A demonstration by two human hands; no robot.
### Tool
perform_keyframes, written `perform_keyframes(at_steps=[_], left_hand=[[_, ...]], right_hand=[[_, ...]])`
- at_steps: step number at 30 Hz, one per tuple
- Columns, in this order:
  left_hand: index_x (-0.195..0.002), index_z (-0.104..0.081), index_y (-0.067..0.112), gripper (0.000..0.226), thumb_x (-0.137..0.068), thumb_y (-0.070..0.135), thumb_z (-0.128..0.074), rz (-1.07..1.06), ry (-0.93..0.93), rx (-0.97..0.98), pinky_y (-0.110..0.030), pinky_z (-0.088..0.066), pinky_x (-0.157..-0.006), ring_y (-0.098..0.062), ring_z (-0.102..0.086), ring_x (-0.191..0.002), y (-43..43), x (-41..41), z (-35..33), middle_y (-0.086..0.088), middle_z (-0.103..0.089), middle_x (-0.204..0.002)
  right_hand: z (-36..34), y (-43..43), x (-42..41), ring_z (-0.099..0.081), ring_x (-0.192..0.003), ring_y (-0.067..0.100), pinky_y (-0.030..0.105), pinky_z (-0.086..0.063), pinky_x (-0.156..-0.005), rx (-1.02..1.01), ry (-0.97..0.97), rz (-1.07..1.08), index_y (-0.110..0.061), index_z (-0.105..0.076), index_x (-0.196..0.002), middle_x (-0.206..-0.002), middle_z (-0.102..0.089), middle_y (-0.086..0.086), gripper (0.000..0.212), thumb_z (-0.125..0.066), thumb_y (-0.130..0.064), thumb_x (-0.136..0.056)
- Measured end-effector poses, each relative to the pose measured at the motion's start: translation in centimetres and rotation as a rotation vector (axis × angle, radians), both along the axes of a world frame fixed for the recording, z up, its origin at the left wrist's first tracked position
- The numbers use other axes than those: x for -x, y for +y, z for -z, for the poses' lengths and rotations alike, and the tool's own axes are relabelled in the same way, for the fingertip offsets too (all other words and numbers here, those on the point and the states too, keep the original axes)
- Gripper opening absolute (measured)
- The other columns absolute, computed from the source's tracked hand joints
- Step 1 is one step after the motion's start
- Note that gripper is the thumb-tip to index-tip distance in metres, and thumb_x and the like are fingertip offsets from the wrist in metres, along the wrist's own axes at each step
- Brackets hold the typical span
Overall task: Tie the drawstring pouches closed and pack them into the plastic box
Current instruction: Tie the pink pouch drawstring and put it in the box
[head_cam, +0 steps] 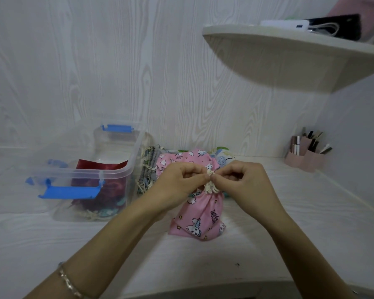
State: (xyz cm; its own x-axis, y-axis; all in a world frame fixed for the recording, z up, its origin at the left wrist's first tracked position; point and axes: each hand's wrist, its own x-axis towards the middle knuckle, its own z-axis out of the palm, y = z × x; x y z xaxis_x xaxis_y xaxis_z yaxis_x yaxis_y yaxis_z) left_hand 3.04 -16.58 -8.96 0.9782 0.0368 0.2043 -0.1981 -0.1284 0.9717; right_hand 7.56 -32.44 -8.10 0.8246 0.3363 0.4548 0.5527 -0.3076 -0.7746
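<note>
Two bare forearms run up from the bottom edge, with no clothing over them in the part that shows. The left hand (181,182) and the right hand (242,180) are uncovered, and their fingers look plain. The one worn item is a thin bracelet (69,281) on the left forearm, well up from the wrist. It is a pale, silvery metal chain of small, shiny links. Its finer detail is too blurred to make out.
</note>
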Motion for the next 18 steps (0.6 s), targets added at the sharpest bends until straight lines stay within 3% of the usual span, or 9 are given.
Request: perform_keyframes(at_steps=[5, 8, 11, 14, 16, 18], left_hand=[[-0.096, -0.073, 0.012, 0.012, -0.089, 0.009, -0.063, -0.025, -0.011, -0.102, -0.016, -0.050, -0.065, -0.005, -0.059, -0.063, 0.7, 0.1, -0.2, -0.004, -0.069, -0.074], [-0.096, -0.073, 0.013, 0.012, -0.088, 0.009, -0.065, -0.043, -0.024, -0.270, -0.019, -0.054, -0.073, -0.008, -0.065, -0.071, 1.5, 0.2, -0.3, -0.008, -0.073, -0.084], [-0.089, -0.071, 0.015, 0.009, -0.091, 0.016, -0.062, -0.082, -0.046, -0.500, -0.013, -0.049, -0.065, -0.005, -0.061, -0.069, 1.3, 0.4, -0.1, -0.001, -0.070, -0.079], [-0.082, -0.062, 0.018, 0.017, -0.096, 0.021, -0.054, -0.138, -0.135, -0.704, -0.013, -0.040, -0.059, -0.001, -0.053, -0.065, 0.4, 0.7, -0.2, 0.006, -0.062, -0.074], [-0.082, -0.060, 0.014, 0.021, -0.098, 0.022, -0.050, -0.160, -0.172, -0.724, -0.019, -0.041, -0.062, -0.006, -0.052, -0.068, 0.0, 0.8, -0.4, 0.005, -0.060, -0.076], [-0.083, -0.059, 0.014, 0.021, -0.098, 0.022, -0.048, -0.194, -0.164, -0.704, -0.020, -0.042, -0.066, -0.008, -0.053, -0.071, 0.1, 0.6, -0.3, 0.005, -0.061, -0.078]], right_hand=[[0.3, -0.1, -0.8, -0.056, -0.061, 0.019, 0.034, -0.046, -0.060, -0.079, 0.116, -0.053, -0.009, -0.072, -0.068, -0.068, -0.066, 0.021, 0.011, -0.072, -0.005, -0.079], [0.6, -0.5, -1.1, -0.055, -0.057, 0.009, 0.020, -0.044, -0.056, -0.084, 0.183, -0.097, -0.010, -0.071, -0.064, -0.061, -0.064, 0.009, 0.018, -0.069, 0.000, -0.079], [1.2, -0.3, -1.3, -0.045, -0.048, 0.003, 0.016, -0.038, -0.048, -0.059, 0.250, -0.085, -0.012, -0.065, -0.058, -0.052, -0.054, -0.005, 0.028, -0.063, 0.005, -0.080], [1.5, -0.1, -1.9, -0.030, -0.050, 0.011, 0.021, -0.025, -0.046, -0.132, 0.388, -0.152, -0.002, -0.054, -0.062, -0.053, -0.039, 0.001, 0.017, -0.059, 0.001, -0.078], [1.3, -0.2, -2.2, -0.024, -0.054, 0.012, 0.022, -0.018, -0.045, -0.215, 0.501, -0.248, 0.000, -0.054, -0.076, -0.058, -0.032, 0.005, 0.010, -0.057, -0.008, -0.071], [0.9, -0.4, -2.3, -0.025, -0.052, 0.011, 0.019, -0.019, -0.044, -0.135, 0.489, -0.275, 0.001, -0.053, -0.072, -0.056, -0.035, 0.003, 0.013, -0.059, -0.010, -0.073]])
